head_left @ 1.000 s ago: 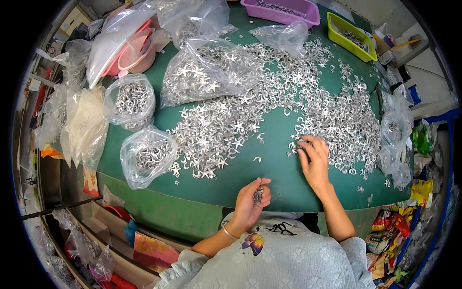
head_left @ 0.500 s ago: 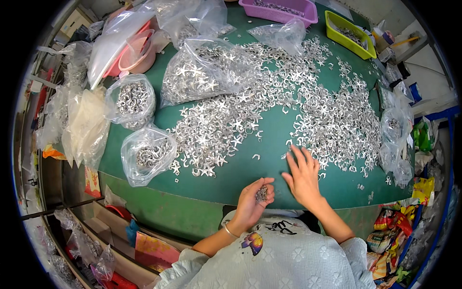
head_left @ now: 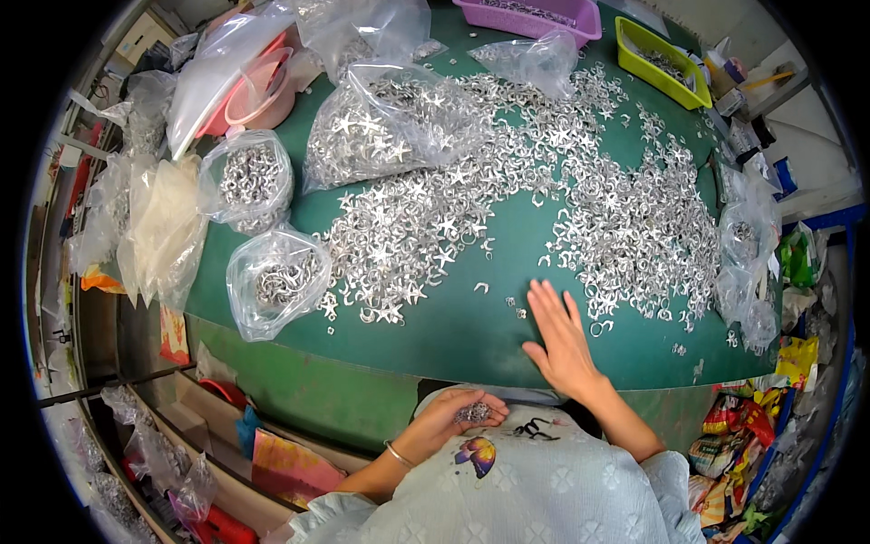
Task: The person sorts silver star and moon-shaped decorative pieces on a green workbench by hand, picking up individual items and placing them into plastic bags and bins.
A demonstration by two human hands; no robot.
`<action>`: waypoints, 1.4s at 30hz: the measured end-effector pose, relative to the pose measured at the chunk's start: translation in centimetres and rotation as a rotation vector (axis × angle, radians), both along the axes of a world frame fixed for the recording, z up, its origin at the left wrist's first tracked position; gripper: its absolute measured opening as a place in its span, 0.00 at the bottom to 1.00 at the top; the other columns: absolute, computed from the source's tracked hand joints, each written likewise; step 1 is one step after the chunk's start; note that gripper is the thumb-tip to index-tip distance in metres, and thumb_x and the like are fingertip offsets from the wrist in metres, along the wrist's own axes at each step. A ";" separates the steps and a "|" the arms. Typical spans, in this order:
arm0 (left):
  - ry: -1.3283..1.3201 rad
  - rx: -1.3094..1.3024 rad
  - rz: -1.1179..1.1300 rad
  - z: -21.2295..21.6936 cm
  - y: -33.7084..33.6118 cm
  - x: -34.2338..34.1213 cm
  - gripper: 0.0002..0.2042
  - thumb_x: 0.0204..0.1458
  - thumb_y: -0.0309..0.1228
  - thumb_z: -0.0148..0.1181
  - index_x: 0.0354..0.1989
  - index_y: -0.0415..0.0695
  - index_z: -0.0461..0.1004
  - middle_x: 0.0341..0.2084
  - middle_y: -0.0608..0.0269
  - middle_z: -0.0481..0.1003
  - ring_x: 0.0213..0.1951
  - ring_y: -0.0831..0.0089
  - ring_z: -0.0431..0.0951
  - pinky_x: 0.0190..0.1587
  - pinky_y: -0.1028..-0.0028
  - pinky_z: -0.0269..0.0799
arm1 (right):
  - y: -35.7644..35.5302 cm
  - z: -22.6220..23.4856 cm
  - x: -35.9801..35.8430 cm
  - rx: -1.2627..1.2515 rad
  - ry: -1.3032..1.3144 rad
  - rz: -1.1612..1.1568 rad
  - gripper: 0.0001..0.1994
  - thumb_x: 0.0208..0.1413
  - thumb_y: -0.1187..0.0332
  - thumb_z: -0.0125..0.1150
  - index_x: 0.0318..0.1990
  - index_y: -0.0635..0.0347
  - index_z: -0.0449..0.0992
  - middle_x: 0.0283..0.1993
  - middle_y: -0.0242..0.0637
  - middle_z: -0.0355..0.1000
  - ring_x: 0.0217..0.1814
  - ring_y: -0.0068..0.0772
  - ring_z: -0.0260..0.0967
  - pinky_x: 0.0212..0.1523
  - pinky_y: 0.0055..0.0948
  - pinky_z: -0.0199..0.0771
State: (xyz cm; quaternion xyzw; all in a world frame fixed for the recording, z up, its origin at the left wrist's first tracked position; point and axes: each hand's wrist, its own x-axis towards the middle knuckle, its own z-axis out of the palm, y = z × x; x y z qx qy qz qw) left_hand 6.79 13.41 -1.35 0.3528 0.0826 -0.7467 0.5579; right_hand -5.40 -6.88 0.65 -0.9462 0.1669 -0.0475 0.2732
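on left hand [head_left: 453,409]; small silvery pieces [head_left: 474,413]

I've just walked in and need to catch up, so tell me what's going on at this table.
A person is handling small silvery metal pieces. The left hand, open and palm up near the table's front edge, holds a small cluster. The right hand is open at the green tabletop, beside a few loose bits; whether it touches the surface is hard to tell. Farther in lies a broad spread of star and crescent pieces, with an open clear bag at its left.
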 end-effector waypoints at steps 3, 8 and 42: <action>0.102 0.087 0.000 -1.0 -0.3 0.2 0.19 0.62 0.30 0.43 0.49 0.22 0.66 0.49 0.37 0.70 0.53 0.52 0.71 0.59 0.61 0.67 | -0.1 -0.3 1.2 0.011 -0.038 0.007 0.34 0.51 0.61 0.61 0.63 0.65 0.58 0.70 0.47 0.49 0.74 0.49 0.41 0.69 0.51 0.41; 0.217 -0.024 -0.035 -3.5 -1.2 -0.1 0.23 0.61 0.29 0.40 0.56 0.19 0.56 0.57 0.31 0.62 0.59 0.46 0.65 0.64 0.58 0.61 | 2.1 -0.4 -0.1 0.096 -0.001 0.188 0.34 0.50 0.58 0.62 0.62 0.65 0.60 0.69 0.47 0.51 0.73 0.50 0.43 0.70 0.50 0.44; -0.026 0.046 0.033 -5.6 1.8 -0.3 0.19 0.60 0.40 0.52 0.22 0.39 0.73 0.15 0.60 0.70 0.18 0.73 0.69 0.19 0.78 0.61 | 4.1 -3.0 14.9 -0.251 -0.366 0.414 0.15 0.47 0.65 0.65 0.43 0.54 0.74 0.53 0.38 0.64 0.62 0.50 0.57 0.59 0.48 0.57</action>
